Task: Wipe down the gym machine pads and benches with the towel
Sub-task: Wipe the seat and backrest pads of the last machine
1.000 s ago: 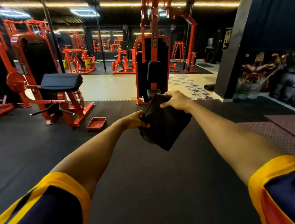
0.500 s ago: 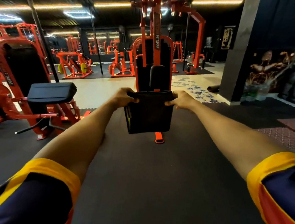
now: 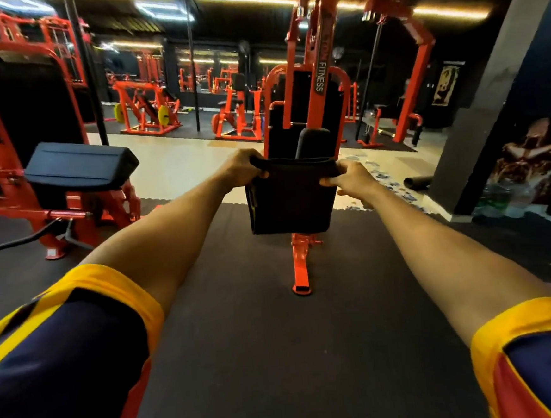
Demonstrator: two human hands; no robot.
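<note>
Gym floor [image 3: 279, 357] | left hand [image 3: 240, 172] grips towel [image 3: 291, 201] (folded) | right hand [image 3: 347, 178] pinches its other corner

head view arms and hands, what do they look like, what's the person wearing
Both arms are bare below short sleeves. The left short navy sleeve and right short navy sleeve each end in a broad yellow cuff band, with a red-orange panel underneath; the left also shows a yellow stripe. The left hand and right hand are bare: no gloves, watch or wristband visible.
</note>
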